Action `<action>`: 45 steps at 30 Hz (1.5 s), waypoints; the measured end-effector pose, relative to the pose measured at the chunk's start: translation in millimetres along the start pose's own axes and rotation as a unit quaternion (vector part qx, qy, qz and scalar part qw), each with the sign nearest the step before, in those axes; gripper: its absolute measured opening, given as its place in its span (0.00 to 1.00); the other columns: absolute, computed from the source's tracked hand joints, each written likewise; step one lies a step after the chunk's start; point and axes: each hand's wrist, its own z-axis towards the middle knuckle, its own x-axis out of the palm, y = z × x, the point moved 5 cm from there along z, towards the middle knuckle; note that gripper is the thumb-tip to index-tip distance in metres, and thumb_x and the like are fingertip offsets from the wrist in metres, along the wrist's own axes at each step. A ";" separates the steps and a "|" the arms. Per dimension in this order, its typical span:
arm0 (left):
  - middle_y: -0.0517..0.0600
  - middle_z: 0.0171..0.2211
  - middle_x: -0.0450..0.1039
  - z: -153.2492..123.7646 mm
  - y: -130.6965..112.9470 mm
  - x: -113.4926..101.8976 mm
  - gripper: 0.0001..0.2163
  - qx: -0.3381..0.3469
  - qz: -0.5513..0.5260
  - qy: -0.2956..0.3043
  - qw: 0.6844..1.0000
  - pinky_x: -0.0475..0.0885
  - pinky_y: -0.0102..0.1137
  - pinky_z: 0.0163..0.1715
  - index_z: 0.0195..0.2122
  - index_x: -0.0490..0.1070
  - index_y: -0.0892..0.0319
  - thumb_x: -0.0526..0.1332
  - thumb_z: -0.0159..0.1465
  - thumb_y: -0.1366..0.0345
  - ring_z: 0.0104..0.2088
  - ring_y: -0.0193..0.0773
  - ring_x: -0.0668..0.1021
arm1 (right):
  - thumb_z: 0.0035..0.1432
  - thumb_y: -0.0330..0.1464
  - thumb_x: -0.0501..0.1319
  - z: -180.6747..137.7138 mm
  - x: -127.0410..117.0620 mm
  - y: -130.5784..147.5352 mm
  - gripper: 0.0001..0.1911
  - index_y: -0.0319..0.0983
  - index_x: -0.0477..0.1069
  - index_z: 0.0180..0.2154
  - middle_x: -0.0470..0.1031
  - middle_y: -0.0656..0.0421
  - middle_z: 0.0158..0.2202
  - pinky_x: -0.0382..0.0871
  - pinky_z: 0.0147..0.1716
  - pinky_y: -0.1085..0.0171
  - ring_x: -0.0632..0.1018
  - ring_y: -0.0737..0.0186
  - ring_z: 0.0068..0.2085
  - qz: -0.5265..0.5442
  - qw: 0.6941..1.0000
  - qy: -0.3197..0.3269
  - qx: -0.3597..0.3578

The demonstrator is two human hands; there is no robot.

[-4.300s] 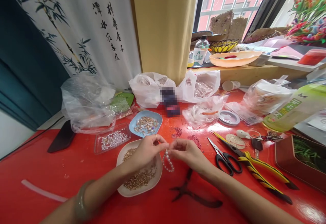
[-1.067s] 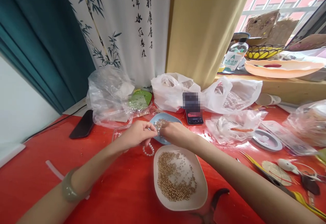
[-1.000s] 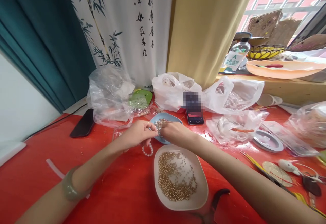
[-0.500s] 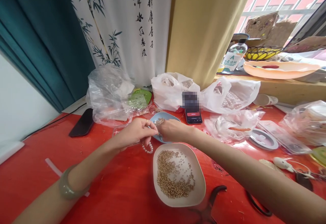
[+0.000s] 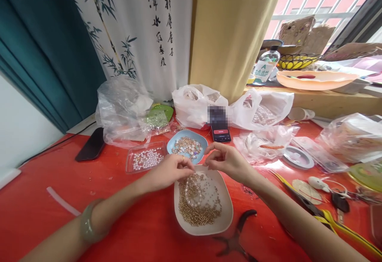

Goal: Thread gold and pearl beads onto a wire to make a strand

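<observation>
My left hand [image 5: 174, 170] pinches a string of pearl beads [image 5: 188, 193], which hangs as a blurred loop over the white tray [image 5: 227, 214]. Small gold beads [image 5: 197, 214] cover much of the tray's bottom. Just right of it, above the tray's far edge, my right hand [image 5: 227, 162] has its thumb and fingertips together; whatever lies between them is too small to make out. Behind both hands sits a blue plate [image 5: 170, 147] of mixed gold and coloured beads [image 5: 187, 146]. A clear plastic box [image 5: 129, 165] with white pearl beads [image 5: 147, 159] stands left of the plate.
Dark pliers [image 5: 234, 240] lie at the front, yellow-handled pliers [image 5: 325, 218] to the right. A lit phone [image 5: 221, 132] leans at the back among plastic bags [image 5: 199, 105]. A black phone [image 5: 90, 144] lies left, and a key [image 5: 340, 203] right.
Both hands have drawn back from the blue plate toward me and moved apart. The pearl string now hangs above the white tray. The plate and clear box are uncovered.
</observation>
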 end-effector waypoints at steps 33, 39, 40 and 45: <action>0.46 0.23 0.69 -9.6 -19.0 8.7 0.06 0.045 -0.151 0.088 0.984 0.64 0.26 0.27 0.27 0.70 0.61 0.59 0.54 0.63 0.25 0.30 0.69 | 0.52 0.29 0.58 -24.4 15.2 36.6 0.05 0.38 0.70 0.26 0.71 0.61 0.26 0.62 0.26 0.69 0.70 0.69 0.27 -0.108 0.993 0.002 -0.055; 0.47 0.24 0.71 -9.6 -16.8 16.7 0.07 0.040 -0.135 0.126 0.982 0.66 0.27 0.28 0.28 0.71 0.61 0.59 0.54 0.63 0.25 0.31 0.70 | 0.53 0.28 0.56 -26.0 18.1 32.8 0.05 0.37 0.69 0.26 0.70 0.61 0.25 0.63 0.26 0.69 0.69 0.69 0.26 -0.088 0.995 0.042 -0.029; 0.48 0.25 0.71 -9.1 -16.6 13.7 0.07 0.035 -0.120 0.122 0.985 0.66 0.27 0.28 0.28 0.72 0.61 0.58 0.54 0.63 0.25 0.31 0.71 | 0.52 0.28 0.56 -25.3 17.7 30.8 0.05 0.37 0.68 0.26 0.70 0.61 0.25 0.63 0.26 0.69 0.69 0.69 0.26 -0.088 0.995 0.037 -0.023; 0.49 0.29 0.74 -6.8 -13.1 -53.8 0.07 0.027 0.102 -0.129 0.986 0.64 0.29 0.29 0.30 0.72 0.58 0.57 0.54 0.63 0.28 0.35 0.72 | 0.52 0.30 0.56 -21.3 9.6 21.3 0.06 0.36 0.67 0.24 0.70 0.60 0.24 0.62 0.25 0.69 0.69 0.69 0.26 -0.075 0.997 -0.034 0.001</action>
